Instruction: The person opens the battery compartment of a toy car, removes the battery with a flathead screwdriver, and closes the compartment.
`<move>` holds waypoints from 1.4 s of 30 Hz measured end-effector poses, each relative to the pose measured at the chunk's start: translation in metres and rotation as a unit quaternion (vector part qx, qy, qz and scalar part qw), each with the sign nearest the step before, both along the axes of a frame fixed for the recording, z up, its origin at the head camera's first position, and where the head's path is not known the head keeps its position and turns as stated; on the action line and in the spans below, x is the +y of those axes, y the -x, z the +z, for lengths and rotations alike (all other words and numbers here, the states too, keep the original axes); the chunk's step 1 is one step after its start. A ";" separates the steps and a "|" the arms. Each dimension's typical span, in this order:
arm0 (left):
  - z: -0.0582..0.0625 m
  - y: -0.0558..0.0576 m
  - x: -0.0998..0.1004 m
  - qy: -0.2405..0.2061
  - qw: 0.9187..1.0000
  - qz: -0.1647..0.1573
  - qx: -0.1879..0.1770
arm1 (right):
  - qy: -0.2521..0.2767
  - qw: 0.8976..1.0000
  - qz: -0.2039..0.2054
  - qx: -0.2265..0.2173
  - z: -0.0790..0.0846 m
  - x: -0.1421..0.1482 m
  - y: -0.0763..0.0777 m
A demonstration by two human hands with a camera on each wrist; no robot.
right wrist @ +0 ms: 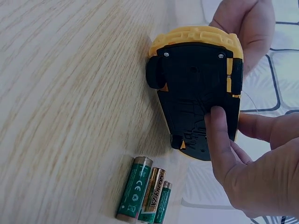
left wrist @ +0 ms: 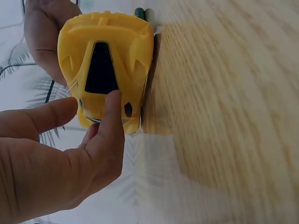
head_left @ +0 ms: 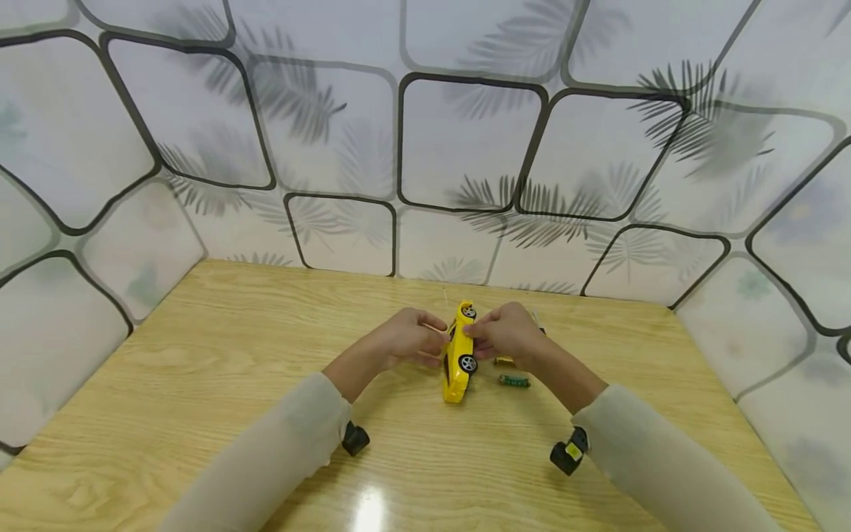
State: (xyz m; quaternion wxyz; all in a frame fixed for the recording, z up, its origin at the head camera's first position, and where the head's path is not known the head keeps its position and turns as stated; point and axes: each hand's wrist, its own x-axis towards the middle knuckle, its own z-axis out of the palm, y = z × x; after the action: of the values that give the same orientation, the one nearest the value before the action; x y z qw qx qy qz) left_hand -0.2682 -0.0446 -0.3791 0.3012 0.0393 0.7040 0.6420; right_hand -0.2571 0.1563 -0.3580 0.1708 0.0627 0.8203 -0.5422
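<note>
A yellow toy car (head_left: 459,353) stands tipped on its side on the table, wheels facing right. My right hand (head_left: 508,336) pinches it, thumb on the upper side and fingers against the black underside (right wrist: 191,88). On the roof side, my left hand (head_left: 412,338) reaches to the car with extended fingers. In the left wrist view its index fingertip (left wrist: 113,98) lies at the lower end of the dark window (left wrist: 101,70), and its thumb (left wrist: 65,109) is beside the body. A thin wire-like antenna (left wrist: 72,87) sticks out from the upper side.
Three batteries (right wrist: 152,193) of differing sizes lie side by side near the car's underside; the green one (head_left: 515,380) shows best from the head. Something yellow (head_left: 505,360) lies partly behind my right hand. Patterned walls (head_left: 465,148) enclose the wooden table (head_left: 266,369).
</note>
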 end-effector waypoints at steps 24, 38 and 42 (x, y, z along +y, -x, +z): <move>-0.001 -0.005 0.006 0.027 0.997 0.028 0.068 | 0.063 0.997 0.019 -0.034 -0.012 0.020 0.002; 0.006 -0.009 0.006 0.166 0.967 -0.001 0.192 | 0.038 0.999 0.017 -0.017 -0.022 0.015 0.002; 0.007 -0.009 0.007 0.191 0.956 -0.013 0.223 | 0.043 0.999 0.018 -0.024 -0.022 0.013 0.001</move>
State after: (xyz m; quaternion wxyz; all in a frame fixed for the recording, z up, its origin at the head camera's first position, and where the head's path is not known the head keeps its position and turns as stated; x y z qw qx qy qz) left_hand -0.2588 -0.0376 -0.3718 0.1464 0.1322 0.8620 0.4669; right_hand -0.2580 0.1696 -0.3798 0.2024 0.0532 0.7928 -0.5724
